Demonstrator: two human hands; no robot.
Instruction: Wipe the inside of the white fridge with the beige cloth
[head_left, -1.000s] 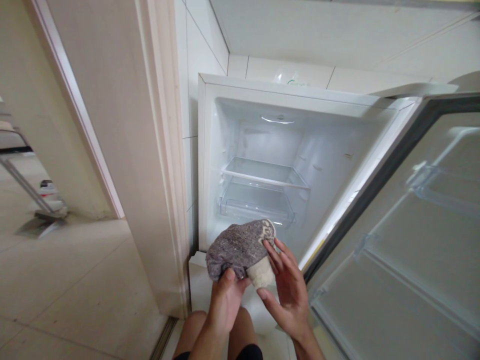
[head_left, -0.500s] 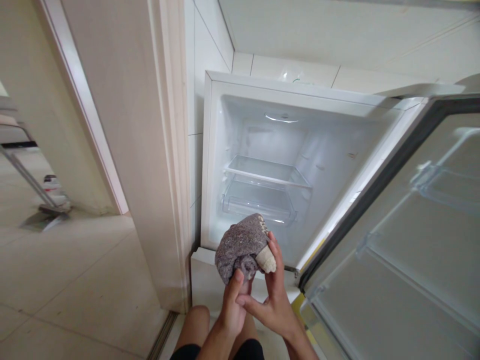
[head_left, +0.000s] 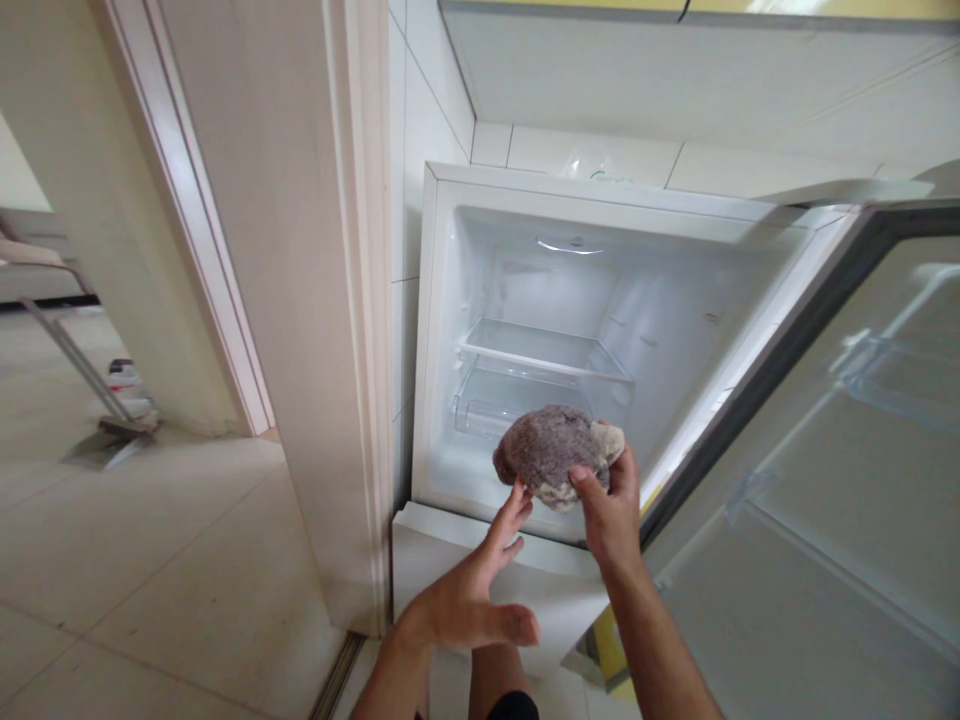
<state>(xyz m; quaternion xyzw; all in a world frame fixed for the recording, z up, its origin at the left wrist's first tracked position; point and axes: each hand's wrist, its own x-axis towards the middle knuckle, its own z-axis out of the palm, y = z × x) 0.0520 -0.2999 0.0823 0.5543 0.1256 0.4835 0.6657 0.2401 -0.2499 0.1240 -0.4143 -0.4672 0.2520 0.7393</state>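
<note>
A bunched grey-brown cloth (head_left: 546, 448) with a whitish part at its right end is held up in front of the open fridge. My right hand (head_left: 615, 500) grips its right side, thumb on the near face. Below and left of the cloth, my left hand (head_left: 480, 590) is spread, thumb apart; its fingertips reach the cloth's lower left edge, and whether they touch it I cannot tell. Behind the cloth is the fridge's white interior (head_left: 675, 300), with a glass shelf (head_left: 540, 345) and a clear drawer (head_left: 480, 415) partly hidden by the cloth.
The fridge door (head_left: 840, 480) stands wide on the right, with clear racks on its inner side. A door frame (head_left: 300, 300) rises close on the left. Beyond it, a dustpan (head_left: 112, 440) rests on the tiled floor (head_left: 165, 560). A clear plastic bag (head_left: 589, 163) lies on top of the fridge.
The cloth has moved right and slightly up and has been turned in my right hand. My left hand has let go of it and spread out. The view has shifted slightly.
</note>
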